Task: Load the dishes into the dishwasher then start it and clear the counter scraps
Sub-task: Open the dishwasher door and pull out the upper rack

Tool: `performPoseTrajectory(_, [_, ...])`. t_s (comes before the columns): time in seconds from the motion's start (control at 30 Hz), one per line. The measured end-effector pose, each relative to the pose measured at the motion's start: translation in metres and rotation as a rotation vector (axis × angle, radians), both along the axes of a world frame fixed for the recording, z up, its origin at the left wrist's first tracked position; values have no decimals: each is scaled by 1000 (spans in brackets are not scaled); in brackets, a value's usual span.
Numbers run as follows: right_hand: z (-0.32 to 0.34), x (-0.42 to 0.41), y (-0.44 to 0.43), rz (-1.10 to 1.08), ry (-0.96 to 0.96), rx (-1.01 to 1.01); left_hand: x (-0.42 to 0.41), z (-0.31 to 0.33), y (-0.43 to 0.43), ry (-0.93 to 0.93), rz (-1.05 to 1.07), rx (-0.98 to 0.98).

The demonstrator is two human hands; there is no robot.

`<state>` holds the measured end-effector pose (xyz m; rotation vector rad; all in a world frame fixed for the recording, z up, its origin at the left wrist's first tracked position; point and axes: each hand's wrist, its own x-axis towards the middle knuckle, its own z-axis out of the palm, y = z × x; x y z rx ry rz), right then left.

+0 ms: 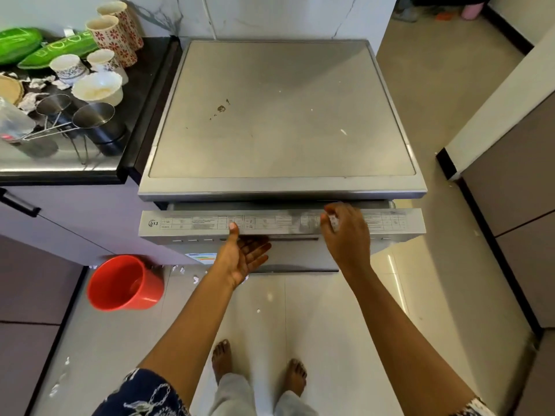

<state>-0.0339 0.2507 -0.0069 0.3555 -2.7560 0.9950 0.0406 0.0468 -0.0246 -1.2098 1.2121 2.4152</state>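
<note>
A silver dishwasher point(282, 115) stands in front of me, its door point(192, 225) tipped slightly ajar so the top control strip shows. My left hand point(243, 255) is palm up under the door's front edge, thumb on the strip. My right hand point(345, 232) reaches over the door's top edge, fingers curled onto it. On the black counter point(90, 172) at left stand patterned cups point(115, 34), small cups point(67, 67), a white bowl point(97, 88), steel strainers point(90, 115) and crumpled paper scraps point(36, 85).
A red bucket point(124, 283) sits on the floor left of the dishwasher, with paper bits point(180, 270) scattered around it. Green leaf-shaped trays point(21, 45) lie at the counter's back. A cabinet point(516, 163) flanks the right. My bare feet stand on pale tiles.
</note>
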Motion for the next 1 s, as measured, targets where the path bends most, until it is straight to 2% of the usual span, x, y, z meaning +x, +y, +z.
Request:
performPoseTrajectory(0.03, [-3, -4, 0, 67, 32, 72, 7, 3, 2, -36, -43, -115])
performPoseTrajectory(0.07, [-8, -7, -1, 129, 11, 162, 14, 7, 3, -62, -107, -321])
performPoseTrajectory(0.13, [-22, -5, -1, 221, -40, 335, 29, 9, -1, -23, -276, -1034])
performPoseTrajectory(0.17, [-29, -2, -1, 240, -54, 383, 33, 8, -5, 64, -333, -1404])
performPoseTrajectory(0.2, [-35, 2, -1, 245, -60, 400, 33, 7, -7, 181, -361, -1669])
performPoseTrajectory(0.23, [-39, 6, -1, 241, -56, 403, 32, 5, -10, 260, -417, -1842])
performPoseTrajectory(0.27, [-41, 9, -1, 234, -52, 403, 28, 0, -12, 262, -529, -1927])
performPoseTrajectory(0.33, [-40, 16, 0, 229, -62, 426, 26, -8, -15, 142, -800, -1907])
performPoseTrajectory(0.4, [-40, 24, 2, 251, -93, 485, 31, -16, -17, 87, -906, -1832])
performPoseTrajectory(0.6, [-37, 66, 14, 320, -240, 612, 84, -28, -1, 99, -922, -1837])
performPoseTrajectory(0.77, [-51, 122, 19, 311, -252, 597, 124, -48, 8, 114, -1001, -1826])
performPoseTrajectory(0.9, [-78, 172, 32, 295, -223, 559, 175, -81, 22, 220, -932, -1873])
performPoseTrajectory(1.0, [-106, 211, 45, 305, -243, 559, 214, -110, 35, 234, -896, -1917])
